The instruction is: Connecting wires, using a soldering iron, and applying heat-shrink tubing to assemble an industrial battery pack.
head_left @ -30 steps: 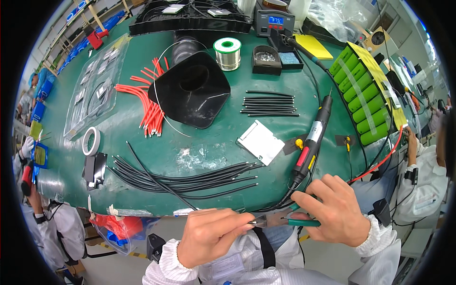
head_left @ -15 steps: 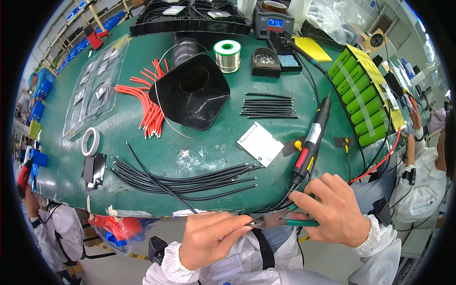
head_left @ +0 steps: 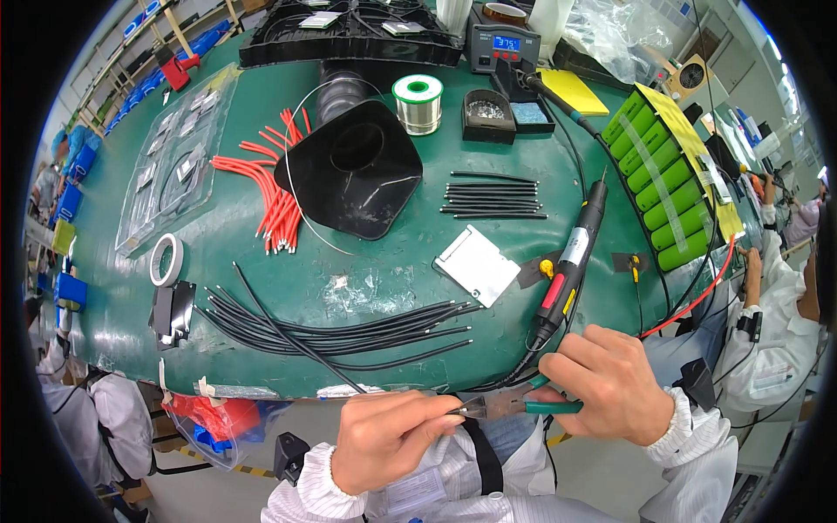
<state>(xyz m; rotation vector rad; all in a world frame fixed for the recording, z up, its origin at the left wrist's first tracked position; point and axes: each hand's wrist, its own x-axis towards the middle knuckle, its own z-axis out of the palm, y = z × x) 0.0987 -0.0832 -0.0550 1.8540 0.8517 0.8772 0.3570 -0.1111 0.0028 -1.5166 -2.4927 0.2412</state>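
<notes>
Slightly lower than a moment ago, the right hand (head_left: 606,383) has shifted over the pliers (head_left: 506,404); a red tool far out to the left has left the view. Its fingers curl round the smooth green handles, the bare metal jaws pointing toward the left hand (head_left: 388,440), which pinches a dark wire end between thumb and forefinger at their tips. One matte black wire (head_left: 253,288) runs from beside that hand's wrist side up across a loosely curved bundle (head_left: 366,329) with bright metal ends, on the glossy, scuffed green desk (head_left: 218,235). Ahead of the right hand stands off a slim black pen-shaped tool (head_left: 577,244); between the hands, farther ahead, lies a flat white plate (head_left: 478,266). Round green cells (head_left: 641,144) sit farther out, beyond the right hand.
</notes>
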